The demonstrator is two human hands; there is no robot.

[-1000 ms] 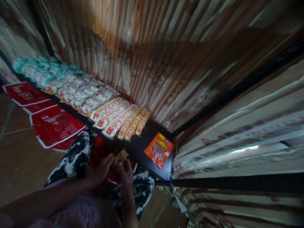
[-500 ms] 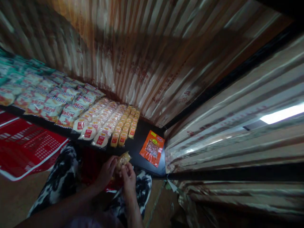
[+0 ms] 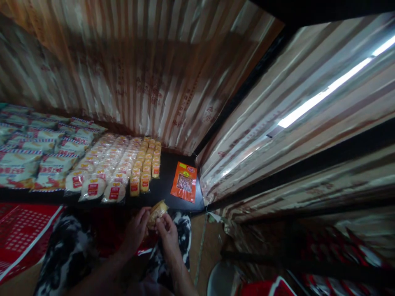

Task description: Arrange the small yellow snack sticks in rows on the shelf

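Between my two hands, just in front of the black shelf edge, is a yellowish snack packet [image 3: 157, 213] in clear wrap. My left hand [image 3: 138, 228] grips its left side, and my right hand [image 3: 167, 230] pinches its lower right side. On the shelf beyond stand rows of small yellow wrapped cakes [image 3: 145, 181]. Left of them lie rows of round white wrapped crackers [image 3: 114, 191]. An orange packet [image 3: 184, 182] lies flat on the shelf to the right of the cakes.
Large white-and-blue snack bags [image 3: 55, 168] fill the shelf's left part. The black shelf [image 3: 163, 181] ends at pleated curtains [image 3: 173, 82]. A red basket [image 3: 24, 230] is at lower left. Below right are a round grey object [image 3: 222, 279] and more red packets [image 3: 333, 250] on a lower rack.
The view has swung to the right, so the shelf goods appear further left and the lower rack shows. Both hands still hold the yellowish packet.
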